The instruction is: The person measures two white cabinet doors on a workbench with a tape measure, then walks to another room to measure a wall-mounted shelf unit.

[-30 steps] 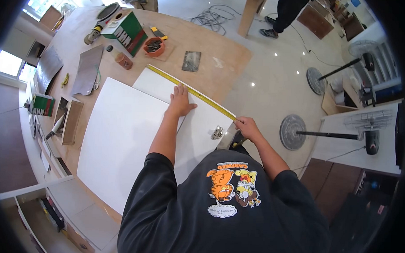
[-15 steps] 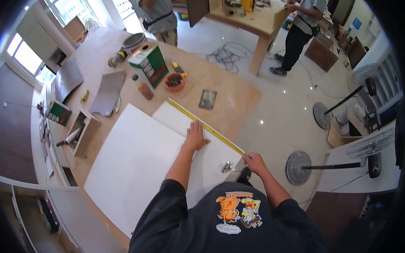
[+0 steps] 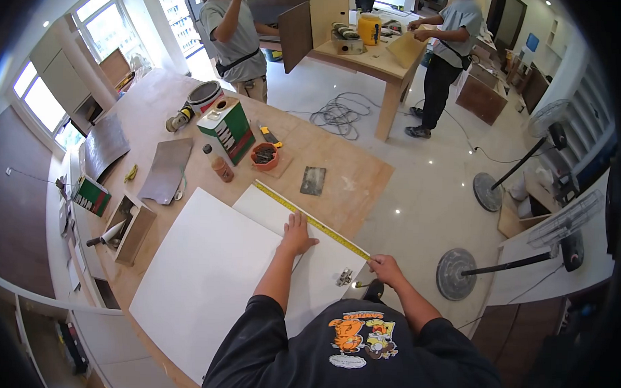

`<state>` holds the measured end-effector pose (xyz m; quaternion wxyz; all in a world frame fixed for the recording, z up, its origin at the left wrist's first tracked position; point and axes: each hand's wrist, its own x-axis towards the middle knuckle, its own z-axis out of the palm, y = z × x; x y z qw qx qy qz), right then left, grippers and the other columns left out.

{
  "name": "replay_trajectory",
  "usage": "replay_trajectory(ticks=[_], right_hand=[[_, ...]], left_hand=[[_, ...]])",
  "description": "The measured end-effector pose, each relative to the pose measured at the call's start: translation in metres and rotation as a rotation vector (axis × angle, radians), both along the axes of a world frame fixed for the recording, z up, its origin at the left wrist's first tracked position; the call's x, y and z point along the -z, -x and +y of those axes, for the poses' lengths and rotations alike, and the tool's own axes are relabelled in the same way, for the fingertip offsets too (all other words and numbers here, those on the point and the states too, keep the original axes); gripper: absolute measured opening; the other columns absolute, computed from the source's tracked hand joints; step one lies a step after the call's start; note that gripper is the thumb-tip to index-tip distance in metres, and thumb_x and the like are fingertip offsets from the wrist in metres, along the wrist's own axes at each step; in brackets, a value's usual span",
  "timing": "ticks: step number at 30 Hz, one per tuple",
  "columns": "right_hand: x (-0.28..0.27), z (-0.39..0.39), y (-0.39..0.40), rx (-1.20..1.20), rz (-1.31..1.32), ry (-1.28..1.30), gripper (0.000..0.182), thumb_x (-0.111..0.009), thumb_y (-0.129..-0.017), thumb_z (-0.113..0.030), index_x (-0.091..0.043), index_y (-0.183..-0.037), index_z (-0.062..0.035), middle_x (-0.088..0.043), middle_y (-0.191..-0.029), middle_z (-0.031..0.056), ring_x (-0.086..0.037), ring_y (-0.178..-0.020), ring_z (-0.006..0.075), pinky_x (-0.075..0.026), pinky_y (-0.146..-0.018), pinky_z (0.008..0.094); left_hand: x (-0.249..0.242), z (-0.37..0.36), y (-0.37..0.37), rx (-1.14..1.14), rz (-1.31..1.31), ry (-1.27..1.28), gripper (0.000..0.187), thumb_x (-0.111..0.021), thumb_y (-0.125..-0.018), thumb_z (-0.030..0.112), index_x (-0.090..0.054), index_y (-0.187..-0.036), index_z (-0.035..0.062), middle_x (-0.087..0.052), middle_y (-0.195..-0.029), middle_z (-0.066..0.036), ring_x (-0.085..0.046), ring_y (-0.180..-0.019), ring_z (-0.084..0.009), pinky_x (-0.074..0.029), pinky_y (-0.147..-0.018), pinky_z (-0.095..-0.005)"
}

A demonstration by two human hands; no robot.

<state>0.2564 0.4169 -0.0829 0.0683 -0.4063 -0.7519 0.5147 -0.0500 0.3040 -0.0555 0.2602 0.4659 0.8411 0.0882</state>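
Observation:
A yellow tape measure (image 3: 333, 235) is stretched along the far long edge of a narrower white panel (image 3: 329, 257). My right hand (image 3: 386, 269) pinches the tape's near end at the panel corner. With fingers spread, my left hand (image 3: 297, 236) lies flat on the panel, its fingertips beside the tape. A larger white panel (image 3: 205, 279) lies to the left, next to the narrower one. On the narrower panel near my body sits a small metal hinge (image 3: 344, 277).
The wooden worktable (image 3: 355, 175) also bears a green-and-white can (image 3: 227, 131), a bottle (image 3: 218, 165), an orange bowl (image 3: 264, 157), a dark plate (image 3: 313, 181) and a wooden box (image 3: 133, 232). Pedestal fans (image 3: 457, 274) stand right. Two people (image 3: 237, 37) work beyond, near another table (image 3: 370, 59).
My view has tilted up a little, so the table and the room sit lower in it. Both hands keep their places at the tape and panel.

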Motion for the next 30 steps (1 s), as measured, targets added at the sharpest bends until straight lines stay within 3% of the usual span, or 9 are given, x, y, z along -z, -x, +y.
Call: replay_trajectory(ticks=[7, 10, 16, 21, 26, 30], right_hand=[[-0.018, -0.002, 0.002, -0.032, -0.073, -0.015, 0.026, -0.06, -0.087, -0.025, -0.067, -0.079, -0.0013, -0.065, -0.069, 0.0085, -0.058, -0.061, 0.0187, -0.046, -0.061, 0.0329], [-0.011, -0.002, 0.001, -0.009, -0.037, -0.003, 0.026, -0.062, -0.088, -0.024, -0.067, -0.078, -0.0011, -0.061, -0.063, 0.0055, -0.052, -0.057, 0.0129, -0.043, -0.056, 0.0309], [-0.001, 0.001, -0.001, -0.043, 0.032, -0.027, 0.026, -0.062, -0.088, -0.024, -0.068, -0.077, -0.0012, -0.059, -0.062, 0.0039, -0.05, -0.056, 0.0118, -0.041, -0.055, 0.0301], [-0.014, 0.001, 0.001, 0.011, -0.103, 0.065, 0.025, -0.062, -0.089, -0.022, -0.068, -0.076, -0.0013, -0.058, -0.064, 0.0009, -0.048, -0.059, 0.0084, -0.039, -0.055, 0.0269], [-0.003, -0.002, 0.005, 0.041, 0.084, 0.12, 0.026, -0.063, -0.089, -0.023, -0.067, -0.076, -0.0012, -0.053, -0.061, -0.002, -0.044, -0.057, 0.0067, -0.035, -0.052, 0.0249], [-0.028, 0.01, 0.001, -0.037, 0.022, 0.145, 0.022, -0.063, -0.09, -0.02, -0.067, -0.079, -0.0015, -0.053, -0.063, -0.0035, -0.042, -0.058, 0.006, -0.033, -0.052, 0.0245]], left_hand=[[0.003, -0.001, 0.001, 0.006, -0.002, -0.001, 0.104, -0.073, -0.079, 0.043, -0.012, -0.15, -0.002, -0.004, -0.158, -0.022, -0.002, -0.146, -0.0402, -0.012, -0.116, -0.0528], [0.003, -0.001, 0.001, 0.006, 0.001, 0.009, 0.104, -0.073, -0.079, 0.043, -0.011, -0.15, -0.0019, -0.004, -0.158, -0.021, -0.002, -0.146, -0.04, -0.012, -0.116, -0.0527], [0.002, -0.001, -0.001, 0.008, 0.027, -0.001, 0.104, -0.074, -0.078, 0.043, -0.014, -0.15, -0.0014, -0.006, -0.158, -0.022, -0.004, -0.145, -0.0412, -0.014, -0.116, -0.0526], [0.016, -0.003, 0.007, 0.019, 0.057, -0.088, 0.1, -0.076, -0.075, 0.042, -0.022, -0.147, -0.0008, -0.012, -0.156, -0.023, -0.011, -0.144, -0.0419, -0.02, -0.115, -0.0537], [0.004, -0.007, 0.009, -0.137, -0.075, -0.266, 0.077, -0.073, -0.081, 0.034, -0.039, -0.14, -0.0024, -0.024, -0.153, -0.024, -0.024, -0.14, -0.0415, -0.028, -0.113, -0.0454], [-0.047, -0.057, -0.037, -0.27, -0.134, -0.588, 0.059, -0.066, -0.087, 0.029, -0.048, -0.133, -0.0028, -0.039, -0.145, -0.024, -0.038, -0.134, -0.0371, -0.033, -0.11, -0.0399]])
